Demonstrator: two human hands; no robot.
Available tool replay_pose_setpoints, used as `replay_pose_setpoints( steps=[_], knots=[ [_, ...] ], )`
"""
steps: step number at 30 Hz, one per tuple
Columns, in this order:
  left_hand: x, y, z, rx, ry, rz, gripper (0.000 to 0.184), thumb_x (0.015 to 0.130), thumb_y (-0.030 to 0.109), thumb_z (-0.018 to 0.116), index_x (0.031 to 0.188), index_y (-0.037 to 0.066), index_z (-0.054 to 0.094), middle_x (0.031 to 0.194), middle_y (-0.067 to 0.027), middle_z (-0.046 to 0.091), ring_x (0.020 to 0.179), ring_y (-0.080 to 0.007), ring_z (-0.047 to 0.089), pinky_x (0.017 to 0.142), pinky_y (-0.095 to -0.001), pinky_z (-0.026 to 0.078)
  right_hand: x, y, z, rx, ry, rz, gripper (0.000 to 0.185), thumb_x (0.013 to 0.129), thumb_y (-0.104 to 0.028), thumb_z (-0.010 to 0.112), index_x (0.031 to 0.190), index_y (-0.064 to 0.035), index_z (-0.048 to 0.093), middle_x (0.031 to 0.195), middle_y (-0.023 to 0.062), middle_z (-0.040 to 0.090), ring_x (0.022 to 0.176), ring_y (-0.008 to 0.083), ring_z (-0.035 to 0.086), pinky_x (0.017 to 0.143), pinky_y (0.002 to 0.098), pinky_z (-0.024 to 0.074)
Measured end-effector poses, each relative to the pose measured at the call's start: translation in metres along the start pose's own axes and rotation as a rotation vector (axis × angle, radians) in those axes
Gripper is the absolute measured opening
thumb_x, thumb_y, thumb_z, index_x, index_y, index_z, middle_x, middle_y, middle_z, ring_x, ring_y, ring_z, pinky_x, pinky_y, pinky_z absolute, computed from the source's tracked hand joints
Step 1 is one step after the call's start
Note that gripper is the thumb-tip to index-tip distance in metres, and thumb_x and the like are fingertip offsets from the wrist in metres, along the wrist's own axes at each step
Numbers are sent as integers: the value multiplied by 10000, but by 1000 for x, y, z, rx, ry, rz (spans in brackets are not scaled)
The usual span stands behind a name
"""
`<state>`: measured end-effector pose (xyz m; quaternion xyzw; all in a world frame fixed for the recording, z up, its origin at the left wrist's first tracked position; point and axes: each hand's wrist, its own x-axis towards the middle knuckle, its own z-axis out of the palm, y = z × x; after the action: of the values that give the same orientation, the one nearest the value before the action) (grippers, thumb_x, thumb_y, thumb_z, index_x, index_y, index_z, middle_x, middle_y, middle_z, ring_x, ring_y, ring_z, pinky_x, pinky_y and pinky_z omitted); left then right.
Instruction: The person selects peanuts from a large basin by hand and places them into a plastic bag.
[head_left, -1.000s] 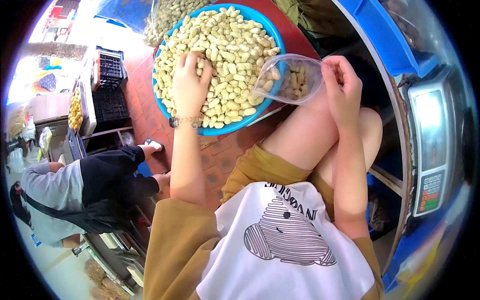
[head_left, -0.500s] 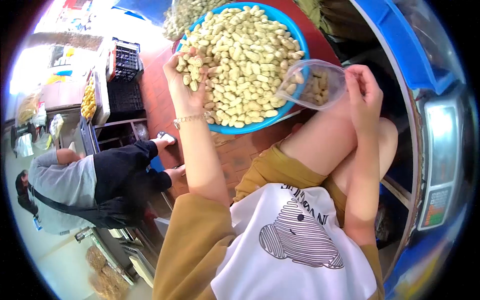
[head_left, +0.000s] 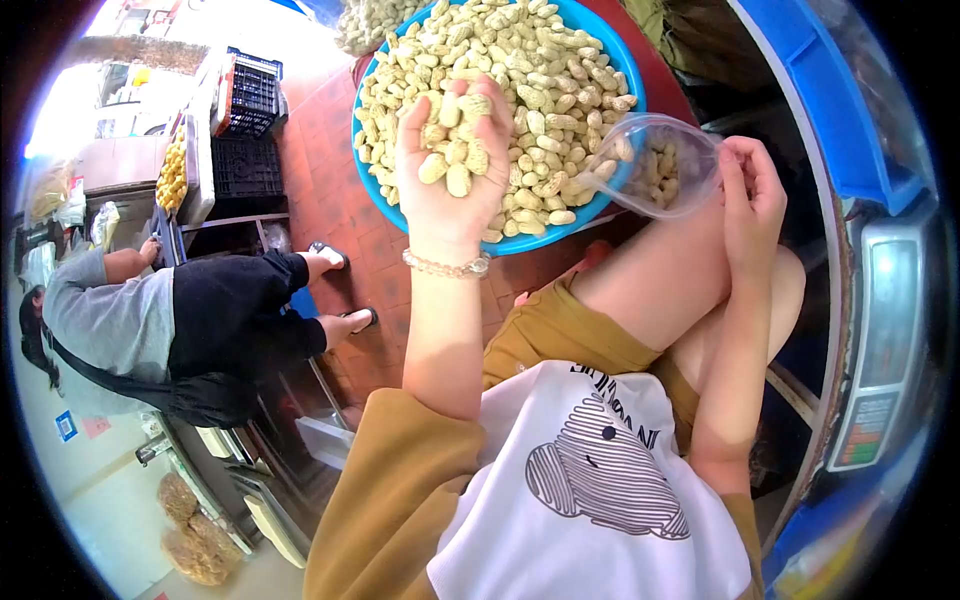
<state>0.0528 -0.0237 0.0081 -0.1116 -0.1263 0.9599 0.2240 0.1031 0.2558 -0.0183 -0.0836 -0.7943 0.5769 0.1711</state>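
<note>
My left hand [head_left: 440, 205] is palm up over a blue basin [head_left: 642, 85] heaped with unshelled peanuts [head_left: 560, 100]. Its fingers curl round a small handful of peanuts [head_left: 457, 160]. At the basin's right edge, my right hand [head_left: 752, 190] pinches the rim of a clear plastic bag [head_left: 690, 170]. The bag's mouth gapes toward the basin, and several peanuts lie inside it. It hangs beside my bare knee.
A person [head_left: 190, 320] in a grey top stands at the left on the red tiled floor [head_left: 335, 170]. Black crates [head_left: 250, 95] are stacked behind. Another bag of peanuts [head_left: 375, 22] lies beyond the basin. A scale [head_left: 885, 300] and blue trays [head_left: 825, 100] line the right.
My left hand has moved right, across the heap, with the peanuts in its palm. My right hand still holds the bag. The person at the left has shifted slightly.
</note>
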Motion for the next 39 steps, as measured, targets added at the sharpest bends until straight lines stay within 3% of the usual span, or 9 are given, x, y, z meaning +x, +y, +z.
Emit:
replay_pose_setpoints(
  steps=[6, 9, 13, 17, 21, 26, 29, 30, 39],
  knots=[
    [16, 3, -7, -45, 13, 98, 260, 899, 204, 558, 1077, 14, 543, 1123, -171, 575, 1052, -309, 573, 810, -427, 590, -1, 1, 1, 13, 4, -5, 130, 944, -147, 604, 908, -22, 610, 759, -55, 535, 684, 20, 449, 615, 173, 367],
    [18, 3, -2, 33, 58, 207, 360, 869, 136, 567, 1165, -50, 484, 1117, -176, 530, 1055, -282, 552, 815, -389, 594, 0, 1, 1, 22, 6, 2, 129, 944, -149, 607, 907, -26, 612, 754, -58, 535, 679, 19, 447, 611, 171, 365],
    [17, 3, -7, 44, -19, 118, 301, 884, 150, 547, 1122, -29, 505, 1102, -171, 540, 1049, -274, 550, 823, -411, 586, 0, 0, 4, 14, 24, -6, 133, 940, -153, 612, 902, -25, 610, 735, -55, 539, 657, 20, 451, 588, 176, 368],
    [18, -23, -9, 67, 36, -1, 241, 898, 175, 527, 1072, 9, 513, 1102, -147, 531, 1028, -255, 552, 841, -420, 573, 0, 0, 3, -31, 40, -52, 137, 929, -157, 623, 902, -24, 614, 718, -38, 553, 638, 25, 468, 563, 187, 384],
    [28, -61, -10, 156, 24, -158, 244, 912, 188, 540, 1089, 23, 516, 1124, -137, 526, 1033, -243, 554, 800, -378, 570, -1, -1, 2, -17, 49, -66, 126, 899, -148, 652, 898, -25, 625, 710, -9, 584, 623, 46, 506, 559, 201, 417],
    [42, -103, 5, 605, 55, 53, 266, 915, 313, 524, 1031, 79, 577, 1011, -107, 618, 934, -242, 621, 736, -368, 548, -3, -3, -1, -21, 78, -79, 94, 856, -106, 665, 881, -24, 625, 666, 3, 569, 600, 45, 504, 547, 194, 410],
    [51, -113, 0, 880, -69, 201, 256, 917, 314, 513, 1025, 89, 570, 990, -106, 623, 906, -237, 634, 714, -374, 546, -2, -4, -2, 16, 110, -53, 92, 855, -105, 667, 859, -25, 622, 634, -11, 552, 570, 37, 482, 530, 192, 392],
    [52, -119, 0, 934, -59, 279, 244, 921, 292, 498, 1024, 78, 553, 982, -113, 622, 877, -237, 644, 663, -366, 544, -2, -3, -2, 24, 113, -58, 91, 856, -104, 666, 852, -25, 620, 627, -17, 548, 565, 32, 477, 523, 191, 383],
    [66, -127, -17, 1195, -121, 500, 261, 916, 252, 459, 1067, 62, 554, 993, -116, 626, 881, -252, 645, 721, -395, 569, -3, -9, -2, 56, 112, -88, 117, 855, -98, 672, 785, -26, 612, 605, -42, 544, 553, 4, 458, 491, 181, 338]
  ],
)
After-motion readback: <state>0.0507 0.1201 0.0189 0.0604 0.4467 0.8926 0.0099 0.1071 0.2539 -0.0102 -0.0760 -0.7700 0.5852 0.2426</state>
